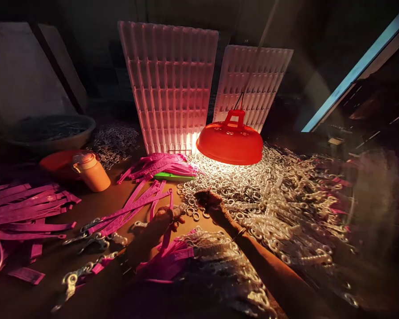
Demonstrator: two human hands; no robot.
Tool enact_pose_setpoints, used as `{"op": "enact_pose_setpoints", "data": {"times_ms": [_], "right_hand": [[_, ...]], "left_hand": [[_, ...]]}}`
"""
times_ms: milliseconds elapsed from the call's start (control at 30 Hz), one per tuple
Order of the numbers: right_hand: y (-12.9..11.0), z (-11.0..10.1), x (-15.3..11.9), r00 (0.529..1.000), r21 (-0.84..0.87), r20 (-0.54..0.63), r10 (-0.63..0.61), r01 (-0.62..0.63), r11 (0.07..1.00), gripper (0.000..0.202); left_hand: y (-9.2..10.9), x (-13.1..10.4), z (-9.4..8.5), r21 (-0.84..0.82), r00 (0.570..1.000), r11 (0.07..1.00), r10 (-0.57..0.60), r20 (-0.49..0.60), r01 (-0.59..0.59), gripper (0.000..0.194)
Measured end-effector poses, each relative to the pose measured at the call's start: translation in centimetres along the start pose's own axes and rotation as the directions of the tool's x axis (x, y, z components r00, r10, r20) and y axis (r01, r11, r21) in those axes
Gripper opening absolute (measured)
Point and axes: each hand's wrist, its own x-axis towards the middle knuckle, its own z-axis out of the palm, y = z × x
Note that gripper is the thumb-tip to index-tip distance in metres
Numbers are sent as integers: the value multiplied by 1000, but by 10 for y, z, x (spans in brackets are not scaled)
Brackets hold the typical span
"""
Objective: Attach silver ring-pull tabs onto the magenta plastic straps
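My left hand point(161, 221) is closed around a pink strap point(171, 199), whose ends stick out above and below the fingers. A small light-coloured piece shows at its fingertips, too unclear to name. At the near left edge of a heap of shiny metal rings point(229, 186), my right hand point(211, 201) has its fingers drawn together; what they hold, if anything, is hidden. Between my forearms lies a pile of pink straps with metal chain pieces point(216, 252). More loose pink straps point(129, 212) with metal clips lie left of my left hand.
A red lamp shade point(231, 139) hangs low over the rings. Behind stand two ribbed panels point(173, 84). Pink straps lie on a green tray point(174, 177). At left are an orange jug point(93, 173), a wide basin point(63, 139) and more pink straps point(23, 204).
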Motion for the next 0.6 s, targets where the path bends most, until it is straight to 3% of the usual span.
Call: {"op": "enact_pose_setpoints", "data": {"times_ms": [100,333,467,600], "right_hand": [[-8,17,-6,995,-29,-61,-73,71,997,17],[-21,43,-18,993,-85,-98,-64,55,995,19],[-14,46,-20,996,-116,-52,-74,68,991,22],[-3,39,-19,1000,-27,21,-16,17,1000,31]], "left_hand": [[-4,3,3,-8,1000,1000,12,22,-12,33],[-14,13,5,-126,996,992,-6,92,17,36],[-15,16,6,-193,997,979,-62,48,70,40],[-22,22,4,-125,1000,992,9,11,-7,36]]}}
